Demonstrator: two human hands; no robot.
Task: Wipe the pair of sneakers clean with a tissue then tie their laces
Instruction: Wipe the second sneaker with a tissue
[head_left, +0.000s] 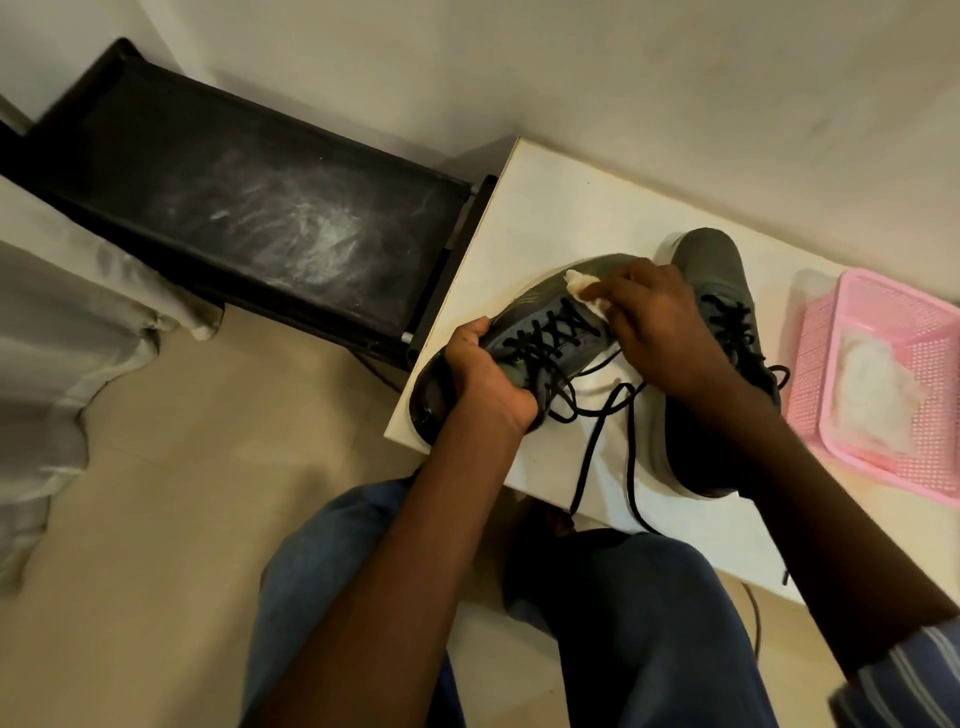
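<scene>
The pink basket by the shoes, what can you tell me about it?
The pink basket looks like plastic with perforated mesh walls and floor. It sits low and open-topped on the white table, right of the standing sneaker, apart from it. White crumpled tissue lies inside. Neither hand touches it.

A single camera sits on the person's head, looking steeply down and forward, close over both forearms. The left hand (485, 374) and right hand (657, 332) meet on a sneaker (545, 332) near the frame's centre; the white table (545, 208) runs beyond them, knees below. No second view.
</scene>
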